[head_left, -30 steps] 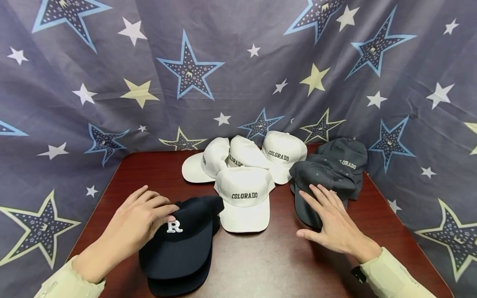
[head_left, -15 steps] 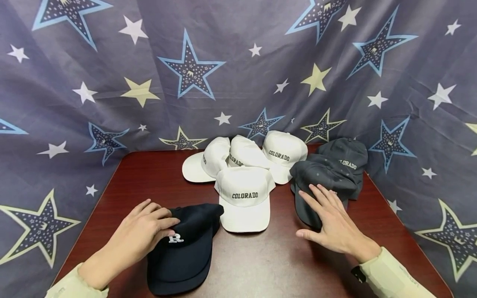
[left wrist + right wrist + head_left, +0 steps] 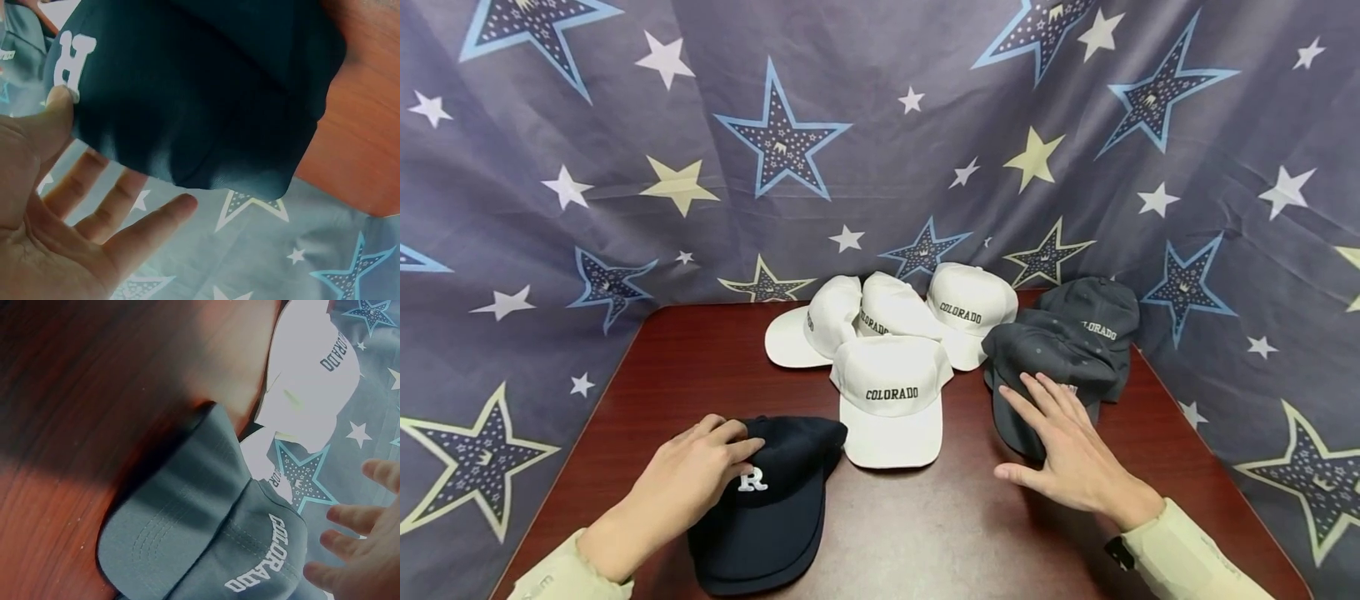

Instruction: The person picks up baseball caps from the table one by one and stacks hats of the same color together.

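My left hand (image 3: 677, 483) pinches the crown of a navy baseball cap (image 3: 778, 529) with a white R, at the table's front left. In the left wrist view its thumb (image 3: 60, 103) lies by the white letter, and the other fingers reach along the crown's side, partly hidden. A second brim edge shows just under the cap's brim. Fingers spread, my right hand (image 3: 1071, 450) is over the dark grey cap (image 3: 1052, 354) on the right and holds nothing. The right wrist view shows the fingertips beside a grey cap (image 3: 250, 550) lettered COLORADO; whether they touch it, I cannot tell.
Several white COLORADO caps stand mid-table, the nearest white cap (image 3: 891, 417) beside the navy one. Another grey cap (image 3: 1093, 312) sits behind the first. The reddish-brown table (image 3: 925, 542) meets a star-patterned cloth (image 3: 880, 125) at the back and sides.
The left hand has lowered the navy cap toward me onto the brim beneath, and the two brims now nearly line up. My right hand has hardly moved.
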Available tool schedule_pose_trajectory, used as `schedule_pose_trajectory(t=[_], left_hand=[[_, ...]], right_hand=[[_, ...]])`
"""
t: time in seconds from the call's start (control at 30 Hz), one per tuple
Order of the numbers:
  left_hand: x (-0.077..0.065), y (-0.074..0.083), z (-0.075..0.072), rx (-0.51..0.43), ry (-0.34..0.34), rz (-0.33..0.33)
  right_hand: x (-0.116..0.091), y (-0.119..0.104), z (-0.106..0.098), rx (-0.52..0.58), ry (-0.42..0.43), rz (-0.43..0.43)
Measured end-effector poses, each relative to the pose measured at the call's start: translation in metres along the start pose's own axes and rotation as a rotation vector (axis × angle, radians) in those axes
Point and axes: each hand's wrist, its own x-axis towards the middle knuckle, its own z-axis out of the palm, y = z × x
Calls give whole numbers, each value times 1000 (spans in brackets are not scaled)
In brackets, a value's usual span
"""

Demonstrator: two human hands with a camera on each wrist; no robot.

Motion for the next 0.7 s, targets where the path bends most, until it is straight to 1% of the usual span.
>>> schedule_pose_trajectory(t=[0.13, 0.33, 0.43, 0.6, 0.7], left_hand=[[1, -5, 3, -7, 24, -32], [2, -10, 6, -25, -6, -92], [0, -8, 6, -25, -13, -90], [-3, -5, 5, -15, 10, -60], [-4, -4, 6, -17, 10, -59]], right_hand=[[1, -1, 1, -1, -2, 1], [1, -2, 2, -4, 4, -3], [2, -3, 2, -2, 4, -6], [2, -4, 3, -2, 7, -5], [3, -5, 4, -5, 11, -6]])
